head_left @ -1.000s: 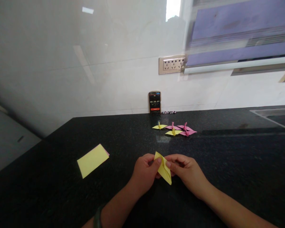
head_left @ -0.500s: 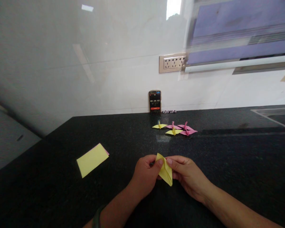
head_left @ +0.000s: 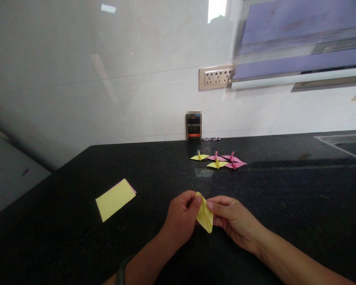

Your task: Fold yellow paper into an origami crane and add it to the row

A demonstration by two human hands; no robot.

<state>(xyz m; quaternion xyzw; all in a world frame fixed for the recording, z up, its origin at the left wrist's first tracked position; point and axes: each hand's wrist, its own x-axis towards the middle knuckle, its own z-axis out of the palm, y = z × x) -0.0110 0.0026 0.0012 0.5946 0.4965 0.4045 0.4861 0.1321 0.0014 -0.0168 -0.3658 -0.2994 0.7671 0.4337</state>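
A partly folded piece of yellow origami paper (head_left: 205,217), roughly diamond-shaped with a crease down its middle, is held just above the dark counter. My left hand (head_left: 182,215) pinches its upper left edge between thumb and fingers. On the other side, my right hand (head_left: 230,215) grips the right edge, thumb on top near the crease. The fingers behind the paper are partly hidden. Beyond the hands sit several folded paper cranes, among them a yellow crane (head_left: 217,164) and a pink crane (head_left: 235,164).
Yellow paper sheets (head_left: 115,201) with a pink one beneath lie to the left on the black counter (head_left: 62,237). A phone (head_left: 194,126) leans against the wall, a beaded strap (head_left: 212,139) beside it. A sink edge (head_left: 338,150) shows at the far right.
The yellow paper has turned slightly, its lower tip shifting a little left. Both hands keep their pinch, the left thumb now nearer the paper's upper edge.
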